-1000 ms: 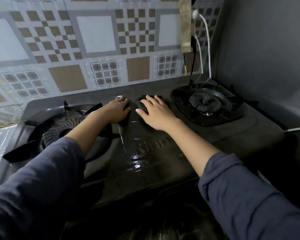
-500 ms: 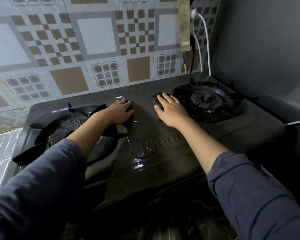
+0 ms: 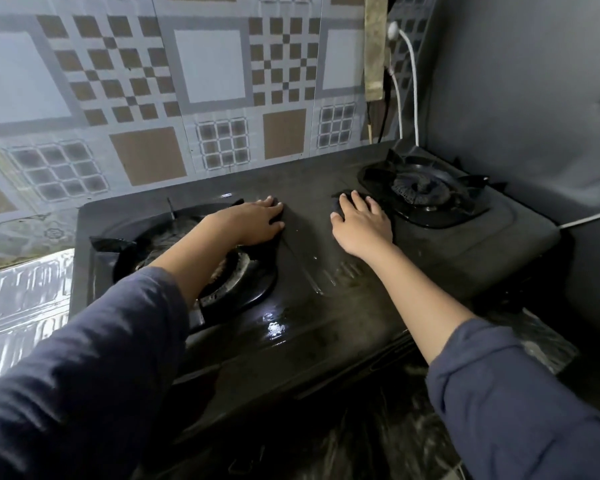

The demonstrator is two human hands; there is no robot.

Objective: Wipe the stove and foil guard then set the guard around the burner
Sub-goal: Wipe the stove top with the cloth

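Observation:
A black two-burner gas stove [image 3: 326, 306] fills the middle of the view, its top wet and glossy. My left hand [image 3: 257, 223] lies flat on the stove top at the right rim of the left burner [image 3: 229, 282], holding nothing. My right hand [image 3: 362, 226] presses a dark cloth [image 3: 338, 202] onto the stove top just left of the right burner [image 3: 420, 188]; most of the cloth is hidden under the palm. A shiny, crinkled foil sheet [image 3: 21, 299] lies at the far left beside the stove.
A tile-patterned panel [image 3: 187, 98] stands right behind the stove. A grey wall [image 3: 516, 98] closes in the right side. White cables [image 3: 409, 81] hang in the back corner, and one runs along the right wall. A dark counter edge lies below the stove front.
My right hand has slid the cloth to the right, from the stove's middle towards the right burner. My left hand has stayed by the left burner.

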